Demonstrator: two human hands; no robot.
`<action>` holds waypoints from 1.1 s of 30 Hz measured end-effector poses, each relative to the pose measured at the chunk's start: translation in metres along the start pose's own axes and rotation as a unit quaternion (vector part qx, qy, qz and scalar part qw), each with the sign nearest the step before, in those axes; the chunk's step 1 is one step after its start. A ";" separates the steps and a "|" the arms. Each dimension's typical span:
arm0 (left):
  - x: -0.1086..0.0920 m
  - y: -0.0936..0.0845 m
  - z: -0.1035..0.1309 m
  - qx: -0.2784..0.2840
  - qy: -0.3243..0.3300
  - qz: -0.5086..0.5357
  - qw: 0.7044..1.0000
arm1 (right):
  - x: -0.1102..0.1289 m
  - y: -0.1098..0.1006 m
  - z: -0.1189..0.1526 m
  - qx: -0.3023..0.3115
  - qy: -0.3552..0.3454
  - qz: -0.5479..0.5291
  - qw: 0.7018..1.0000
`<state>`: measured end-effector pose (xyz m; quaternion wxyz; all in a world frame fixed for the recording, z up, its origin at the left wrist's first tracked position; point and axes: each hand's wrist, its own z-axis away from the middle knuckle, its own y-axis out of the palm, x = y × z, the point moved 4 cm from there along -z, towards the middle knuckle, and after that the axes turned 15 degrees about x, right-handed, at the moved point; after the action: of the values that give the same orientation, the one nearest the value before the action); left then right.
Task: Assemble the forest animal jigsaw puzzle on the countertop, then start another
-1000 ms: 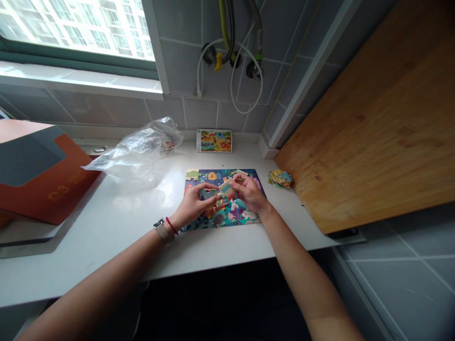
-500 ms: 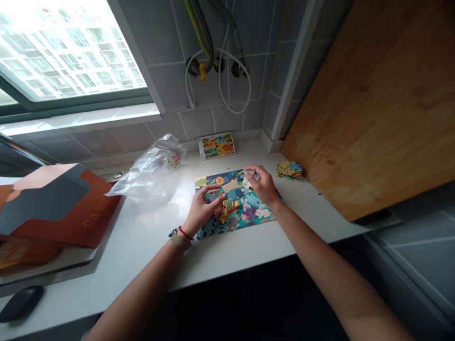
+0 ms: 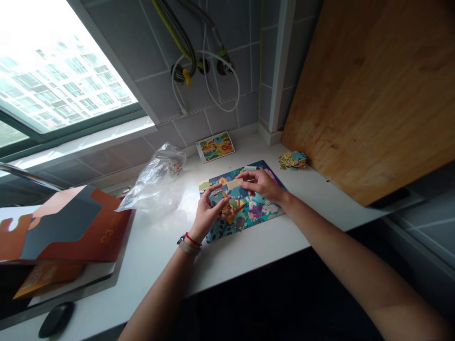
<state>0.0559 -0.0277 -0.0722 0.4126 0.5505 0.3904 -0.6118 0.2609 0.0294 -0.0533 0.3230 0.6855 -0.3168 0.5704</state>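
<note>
A colourful puzzle picture (image 3: 256,208) with white rabbits on teal lies on the white counter, with loose pieces on its left part. My left hand (image 3: 210,208) is over its left side, thumb and fingers closed round a small puzzle piece (image 3: 216,197). My right hand (image 3: 259,183) reaches in from the right, its fingertips pinching the edge of a pale yellowish piece (image 3: 233,185) above the middle of the picture. The two hands are close together but apart.
Behind the picture lies an animal card (image 3: 215,147). A pile of puzzle pieces (image 3: 293,160) sits at the back right by a wooden board (image 3: 377,94). At left are a clear plastic bag (image 3: 152,182), an orange box (image 3: 74,227) and a black mouse (image 3: 57,319).
My right hand has moved left and nearer to my left hand, uncovering the picture's upper right part. The view has shifted and tilted slightly.
</note>
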 end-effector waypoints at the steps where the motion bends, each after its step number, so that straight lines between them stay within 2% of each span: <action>1: 0.000 0.003 0.001 0.022 -0.005 0.019 1.000 | 0.000 -0.001 0.000 -0.007 -0.002 -0.019 1.000; 5: 0.000 0.018 0.005 0.134 -0.045 0.083 0.986 | -0.001 0.003 0.001 0.002 0.002 -0.067 0.998; 8: -0.001 0.025 0.007 0.174 -0.070 0.109 0.976 | -0.004 0.010 0.000 0.025 0.011 -0.063 0.998; 12: 0.003 0.023 0.003 0.140 -0.069 0.111 0.982 | -0.008 0.014 -0.002 0.031 0.010 -0.053 0.998; 17: 0.012 0.018 -0.002 0.106 -0.060 0.107 0.987 | -0.011 0.010 -0.003 -0.001 0.000 -0.045 0.999; 21: 0.010 0.017 -0.002 0.092 -0.043 0.122 0.987 | -0.012 0.006 -0.005 -0.040 -0.006 -0.054 0.998; 27: 0.005 0.011 -0.004 0.062 -0.023 0.084 0.994 | -0.010 0.000 -0.005 -0.074 -0.020 -0.067 0.995; 31: 0.009 0.007 -0.004 0.036 -0.033 0.046 0.998 | -0.008 -0.001 -0.003 -0.075 -0.019 -0.098 0.992; 33: 0.010 0.008 -0.003 0.044 -0.042 0.013 0.998 | -0.007 0.000 -0.003 -0.066 -0.019 -0.113 0.991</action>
<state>0.0640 -0.0280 -0.0825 0.4118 0.5471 0.3383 -0.6455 0.2584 0.0320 -0.0601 0.4242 0.7045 -0.2803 0.4952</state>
